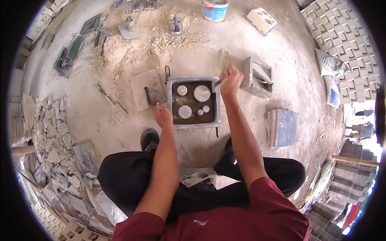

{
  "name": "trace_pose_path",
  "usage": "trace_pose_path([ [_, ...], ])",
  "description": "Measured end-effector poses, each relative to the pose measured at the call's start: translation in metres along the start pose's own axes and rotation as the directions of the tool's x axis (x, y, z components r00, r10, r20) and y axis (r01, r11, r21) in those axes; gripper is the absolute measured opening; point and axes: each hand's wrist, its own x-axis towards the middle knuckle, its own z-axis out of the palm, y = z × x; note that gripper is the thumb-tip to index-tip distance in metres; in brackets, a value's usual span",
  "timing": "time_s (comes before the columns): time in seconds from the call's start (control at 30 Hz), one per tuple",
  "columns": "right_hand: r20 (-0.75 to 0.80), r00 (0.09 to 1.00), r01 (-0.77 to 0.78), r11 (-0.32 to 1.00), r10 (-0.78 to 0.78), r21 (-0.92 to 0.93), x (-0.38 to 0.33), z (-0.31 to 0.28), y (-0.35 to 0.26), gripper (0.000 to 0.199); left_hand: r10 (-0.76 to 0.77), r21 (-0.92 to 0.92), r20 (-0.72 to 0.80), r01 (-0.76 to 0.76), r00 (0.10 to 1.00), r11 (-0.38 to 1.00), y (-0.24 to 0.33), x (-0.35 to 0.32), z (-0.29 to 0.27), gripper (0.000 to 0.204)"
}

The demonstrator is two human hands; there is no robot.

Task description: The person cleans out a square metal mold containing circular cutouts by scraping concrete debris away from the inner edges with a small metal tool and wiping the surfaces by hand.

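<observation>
A square grey metal mould point(194, 126) lies on the floor between my feet. Brown, level material fills it, with several round grey discs and plugs, including a large disc point(202, 93), standing in it. My right hand point(232, 81) is closed at the mould's upper right corner, on what looks like a small flat grey tool point(217, 87); the fingers hide most of it. Beside the left wall, my left hand point(163, 116) is curled, its fingertips partly hidden. Close to that hand, a square float point(140, 82) with a dark handle lies flat; whether they touch I cannot tell.
Right of the mould stand a hollow block point(259, 90) and a stack of square plates point(285, 128). Beyond lie loose powder point(140, 52), a trowel point(176, 27) and a bucket point(215, 11). Broken pieces point(54, 140) heap at left; stacked blocks point(345, 52) line the right.
</observation>
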Motion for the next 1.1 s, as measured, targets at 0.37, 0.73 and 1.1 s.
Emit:
trace_pose_path([
  [0.37,0.032,0.999,-0.019,0.984,0.025,-0.177,0.001,-0.018,0.014,0.033,-0.011,-0.020,-0.040,0.010,0.999,1.000,0.002,-0.005,0.011,0.074],
  [0.73,0.098,0.991,-0.061,0.971,0.086,-0.231,-0.002,-0.025,0.001,0.035,0.030,-0.010,-0.065,-0.031,0.997,0.999,0.003,0.002,0.010,0.072],
  [1.1,0.046,0.984,0.181,0.954,-0.175,-0.239,-0.057,-0.043,0.009,0.032,0.026,0.013,-0.077,-0.025,0.997,1.000,0.003,-0.007,0.009,0.071],
])
